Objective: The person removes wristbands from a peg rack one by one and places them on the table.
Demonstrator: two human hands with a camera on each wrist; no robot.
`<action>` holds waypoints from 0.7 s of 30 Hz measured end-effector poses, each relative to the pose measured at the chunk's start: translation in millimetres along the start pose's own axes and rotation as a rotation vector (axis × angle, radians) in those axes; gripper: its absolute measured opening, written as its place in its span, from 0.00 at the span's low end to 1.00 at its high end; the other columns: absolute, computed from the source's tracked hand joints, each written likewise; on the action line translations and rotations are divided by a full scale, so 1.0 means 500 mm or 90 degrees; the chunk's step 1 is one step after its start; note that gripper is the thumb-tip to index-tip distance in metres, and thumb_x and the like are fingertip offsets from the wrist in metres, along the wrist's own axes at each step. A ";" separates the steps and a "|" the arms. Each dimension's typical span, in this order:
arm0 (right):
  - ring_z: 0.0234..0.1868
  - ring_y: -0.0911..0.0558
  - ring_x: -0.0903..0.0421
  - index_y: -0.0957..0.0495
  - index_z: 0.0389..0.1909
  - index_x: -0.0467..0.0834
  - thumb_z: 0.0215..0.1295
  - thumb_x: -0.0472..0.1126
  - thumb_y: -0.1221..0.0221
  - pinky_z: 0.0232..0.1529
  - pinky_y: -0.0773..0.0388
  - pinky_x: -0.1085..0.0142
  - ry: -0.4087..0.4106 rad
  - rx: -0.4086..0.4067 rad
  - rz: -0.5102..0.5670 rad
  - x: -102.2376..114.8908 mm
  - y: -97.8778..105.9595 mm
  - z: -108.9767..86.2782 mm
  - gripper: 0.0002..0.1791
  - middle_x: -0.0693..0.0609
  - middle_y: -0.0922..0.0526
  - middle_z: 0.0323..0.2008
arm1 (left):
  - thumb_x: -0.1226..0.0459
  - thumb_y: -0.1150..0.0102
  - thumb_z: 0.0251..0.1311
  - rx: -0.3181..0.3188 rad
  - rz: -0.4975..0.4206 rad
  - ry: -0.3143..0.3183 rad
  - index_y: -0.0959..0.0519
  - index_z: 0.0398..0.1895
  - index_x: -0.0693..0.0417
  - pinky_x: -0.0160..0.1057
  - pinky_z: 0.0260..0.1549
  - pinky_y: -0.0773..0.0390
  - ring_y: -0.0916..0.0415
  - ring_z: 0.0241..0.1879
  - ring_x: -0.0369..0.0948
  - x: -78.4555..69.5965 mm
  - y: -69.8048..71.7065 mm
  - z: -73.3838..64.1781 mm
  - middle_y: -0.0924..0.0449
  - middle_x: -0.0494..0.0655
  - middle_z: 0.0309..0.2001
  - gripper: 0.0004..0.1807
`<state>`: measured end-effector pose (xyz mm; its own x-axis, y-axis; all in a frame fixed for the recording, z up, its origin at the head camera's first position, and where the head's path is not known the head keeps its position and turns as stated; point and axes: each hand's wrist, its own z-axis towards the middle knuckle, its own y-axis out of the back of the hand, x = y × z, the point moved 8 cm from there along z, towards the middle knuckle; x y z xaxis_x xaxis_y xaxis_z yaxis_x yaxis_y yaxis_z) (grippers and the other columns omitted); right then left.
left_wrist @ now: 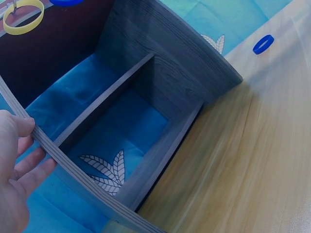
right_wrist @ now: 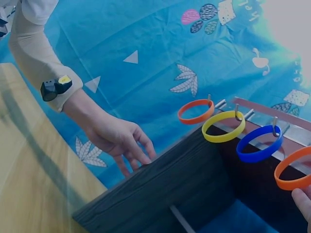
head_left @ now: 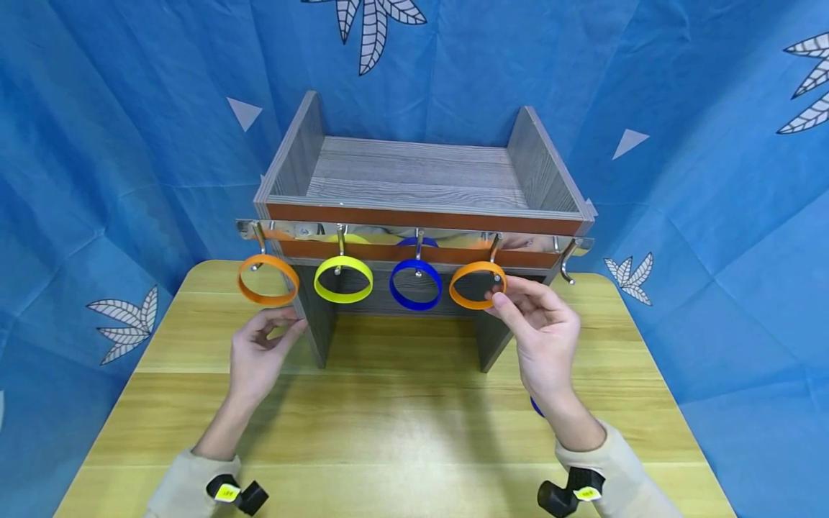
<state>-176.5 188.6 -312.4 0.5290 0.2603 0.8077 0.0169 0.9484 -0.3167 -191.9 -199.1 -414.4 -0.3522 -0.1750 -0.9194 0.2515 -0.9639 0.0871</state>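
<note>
My right hand (head_left: 549,337) pinches an orange wristband (head_left: 461,297) between thumb and fingers. That band loops around the fourth hook (head_left: 496,248) of a metal hook rail (head_left: 453,237). To its left hang a blue wristband (head_left: 416,305), a yellow wristband (head_left: 343,297) and another orange wristband (head_left: 268,299), one per hook. The rightmost hook (head_left: 567,262) carries no band. My left hand (head_left: 255,352) grips the front edge of the left side panel (left_wrist: 73,170) of a grey wooden shelf (head_left: 414,169), low beneath the leftmost band. Some of its fingers (right_wrist: 133,162) lie against the panel's outer face.
Another blue wristband (left_wrist: 263,44) lies on the wooden table (head_left: 401,432), right of the shelf; my right forearm mostly covers it in the head view. A blue patterned cloth (head_left: 129,144) hangs behind and beside the table. The shelf has an open top tray and side walls.
</note>
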 end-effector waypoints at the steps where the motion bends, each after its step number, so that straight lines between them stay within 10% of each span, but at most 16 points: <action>1: 0.40 0.09 0.57 0.15 0.50 0.31 0.66 0.18 0.39 0.44 0.08 0.64 0.000 -0.001 0.002 0.000 0.000 0.000 0.14 0.49 0.09 0.39 | 0.81 0.33 0.61 0.000 0.002 0.002 0.17 0.44 0.72 0.23 0.38 0.13 0.15 0.40 0.25 0.000 0.000 0.000 0.14 0.24 0.39 0.09; 21: 0.38 0.08 0.56 0.14 0.48 0.35 0.66 0.17 0.40 0.42 0.08 0.67 0.021 0.008 0.018 0.013 -0.006 -0.001 0.16 0.49 0.08 0.39 | 0.80 0.33 0.61 -0.001 -0.003 0.004 0.17 0.45 0.72 0.23 0.38 0.13 0.15 0.40 0.25 0.000 -0.001 0.000 0.14 0.25 0.39 0.09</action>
<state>-172.8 187.5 -306.3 0.5563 0.2808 0.7821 -0.0084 0.9430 -0.3326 -192.0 -198.8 -414.5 -0.3475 -0.1698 -0.9222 0.2521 -0.9642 0.0825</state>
